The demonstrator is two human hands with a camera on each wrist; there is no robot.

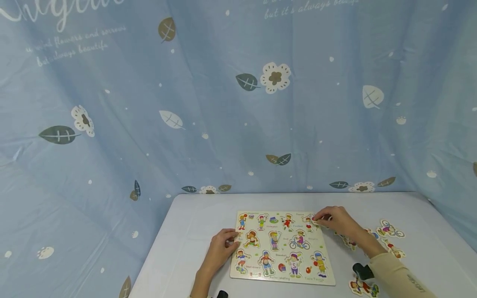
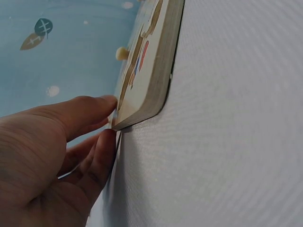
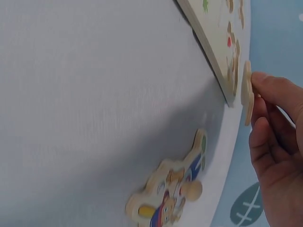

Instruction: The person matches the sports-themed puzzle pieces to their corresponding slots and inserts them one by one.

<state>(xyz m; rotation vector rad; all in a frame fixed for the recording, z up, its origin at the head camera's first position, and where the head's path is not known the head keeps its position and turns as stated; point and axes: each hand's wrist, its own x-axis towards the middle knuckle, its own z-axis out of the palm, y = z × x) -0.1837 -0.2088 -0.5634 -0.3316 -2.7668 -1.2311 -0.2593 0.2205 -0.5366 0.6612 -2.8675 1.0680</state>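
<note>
A pale wooden puzzle board with printed sports figures lies on the table. My left hand grips its left edge; in the left wrist view the thumb lies along the face near the corner and the fingers press the side. At the board's far right corner, my right hand pinches a small wooden puzzle piece between thumb and fingers. The piece is seen edge-on in the right wrist view, tilted up close to the board's corner, and its knob is hidden by the fingers.
Loose puzzle pieces lie right of the board, among them a bicycle piece and, near the front, another piece partly under the right wrist camera. A knobbed piece lies below the right hand. A blue curtain hangs behind the white table.
</note>
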